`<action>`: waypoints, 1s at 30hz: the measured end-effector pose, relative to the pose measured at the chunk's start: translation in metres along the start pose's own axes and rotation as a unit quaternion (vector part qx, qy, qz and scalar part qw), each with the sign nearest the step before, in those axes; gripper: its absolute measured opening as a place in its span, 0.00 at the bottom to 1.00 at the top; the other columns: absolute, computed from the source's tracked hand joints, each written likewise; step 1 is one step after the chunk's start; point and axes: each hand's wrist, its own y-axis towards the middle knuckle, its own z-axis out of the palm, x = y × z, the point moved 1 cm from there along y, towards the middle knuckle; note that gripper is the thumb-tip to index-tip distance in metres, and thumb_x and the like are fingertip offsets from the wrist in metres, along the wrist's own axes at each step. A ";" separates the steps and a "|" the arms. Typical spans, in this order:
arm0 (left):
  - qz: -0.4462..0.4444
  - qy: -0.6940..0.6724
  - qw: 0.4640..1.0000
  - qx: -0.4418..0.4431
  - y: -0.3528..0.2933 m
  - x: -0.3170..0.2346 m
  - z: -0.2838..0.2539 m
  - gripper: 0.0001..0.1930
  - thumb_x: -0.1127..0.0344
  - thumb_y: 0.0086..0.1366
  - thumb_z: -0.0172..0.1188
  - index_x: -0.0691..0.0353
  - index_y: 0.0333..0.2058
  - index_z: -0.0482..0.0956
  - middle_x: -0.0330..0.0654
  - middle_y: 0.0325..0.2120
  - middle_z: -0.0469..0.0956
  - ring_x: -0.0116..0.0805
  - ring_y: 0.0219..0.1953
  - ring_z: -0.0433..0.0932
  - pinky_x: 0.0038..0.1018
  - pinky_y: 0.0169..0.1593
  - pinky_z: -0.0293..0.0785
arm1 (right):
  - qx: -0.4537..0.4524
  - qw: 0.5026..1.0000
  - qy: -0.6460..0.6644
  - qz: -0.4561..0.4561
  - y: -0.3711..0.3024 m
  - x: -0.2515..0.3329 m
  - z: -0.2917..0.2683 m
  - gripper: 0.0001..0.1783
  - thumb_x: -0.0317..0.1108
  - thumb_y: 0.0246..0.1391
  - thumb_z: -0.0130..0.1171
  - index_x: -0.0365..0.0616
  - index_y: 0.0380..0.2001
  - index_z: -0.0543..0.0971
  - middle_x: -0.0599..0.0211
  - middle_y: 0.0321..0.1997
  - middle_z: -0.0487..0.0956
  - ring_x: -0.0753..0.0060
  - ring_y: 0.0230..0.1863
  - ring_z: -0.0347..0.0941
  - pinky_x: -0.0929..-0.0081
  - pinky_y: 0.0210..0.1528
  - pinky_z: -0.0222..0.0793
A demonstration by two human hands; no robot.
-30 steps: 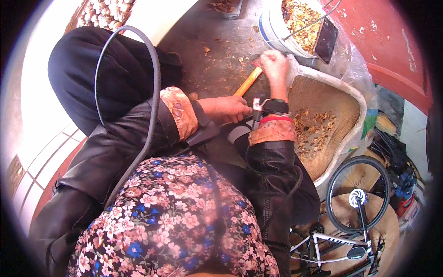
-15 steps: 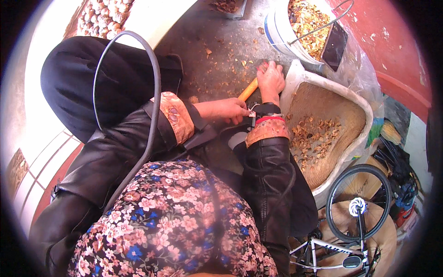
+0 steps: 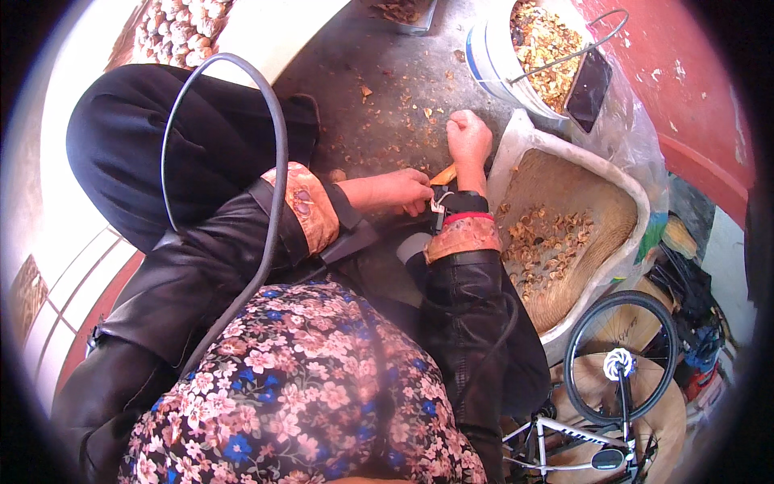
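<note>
My right hand [image 3: 469, 139] is closed in a fist around the yellow handle [image 3: 444, 174] of a tool. The handle slants down-left behind my wrist, and the tool's head cannot be seen. My left hand [image 3: 403, 190] is close to my right wrist, beside the handle's lower end. Its fingers are bent and pressed together; what they hold, if anything, is hidden. Just right of my right arm, a white-rimmed tub [image 3: 564, 176] with a tan, rough inside contains scattered brown nutshell pieces [image 3: 547, 242].
Beyond the tub, a white bucket [image 3: 488, 58] holds nut pieces, with a dark phone [image 3: 590, 90] at its rim. Whole walnuts [image 3: 176, 34] lie upper left. Shell bits dot the grey floor [image 3: 379, 121]. A bicycle [image 3: 618, 365] occupies the lower right. A dark cable [image 3: 278, 153] loops over my left arm.
My right fist has turned, and less of the yellow handle shows now. My left hand has shifted slightly up beside it. The whole view has moved a little.
</note>
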 end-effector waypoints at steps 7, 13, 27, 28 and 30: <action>-0.005 -0.007 1.000 -0.023 -0.003 -0.003 -0.006 0.22 0.48 0.56 0.54 0.64 0.37 0.70 0.37 0.27 0.74 0.29 0.31 0.71 0.23 0.33 0.66 | -0.047 0.992 0.107 -0.039 0.016 -0.001 0.031 0.07 0.30 0.39 0.60 0.46 0.27 0.78 0.64 0.23 0.78 0.68 0.26 0.76 0.73 0.32 0.70; -0.008 -0.036 0.999 -0.031 -0.001 -0.004 -0.007 0.23 0.47 0.57 0.54 0.64 0.38 0.69 0.39 0.29 0.75 0.29 0.32 0.72 0.24 0.33 0.66 | -0.027 0.995 0.046 -0.078 0.027 0.000 0.034 0.05 0.29 0.39 0.59 0.45 0.24 0.75 0.62 0.21 0.76 0.63 0.25 0.75 0.69 0.31 0.69; 0.021 -0.092 0.995 -0.022 -0.008 -0.016 0.006 0.16 0.54 0.61 0.50 0.62 0.38 0.71 0.36 0.27 0.73 0.25 0.30 0.72 0.20 0.33 0.67 | -0.042 0.924 0.379 -0.011 0.019 0.002 -0.035 0.04 0.20 0.46 0.55 0.38 0.27 0.72 0.67 0.22 0.75 0.80 0.21 0.71 0.84 0.22 0.69; 0.022 -0.093 0.995 -0.026 -0.008 -0.016 0.007 0.16 0.55 0.61 0.50 0.62 0.38 0.71 0.36 0.27 0.73 0.25 0.30 0.72 0.20 0.33 0.68 | -0.067 0.934 0.349 -0.042 0.018 0.007 -0.056 0.05 0.19 0.45 0.55 0.39 0.26 0.72 0.68 0.22 0.75 0.80 0.20 0.70 0.83 0.23 0.69; 0.020 -0.100 0.994 -0.027 -0.008 -0.017 0.006 0.15 0.55 0.62 0.50 0.61 0.38 0.71 0.36 0.27 0.73 0.24 0.29 0.72 0.20 0.33 0.68 | -0.076 0.852 0.513 -0.070 0.017 0.020 -0.093 0.05 0.20 0.43 0.57 0.39 0.24 0.73 0.71 0.21 0.74 0.80 0.23 0.70 0.82 0.26 0.67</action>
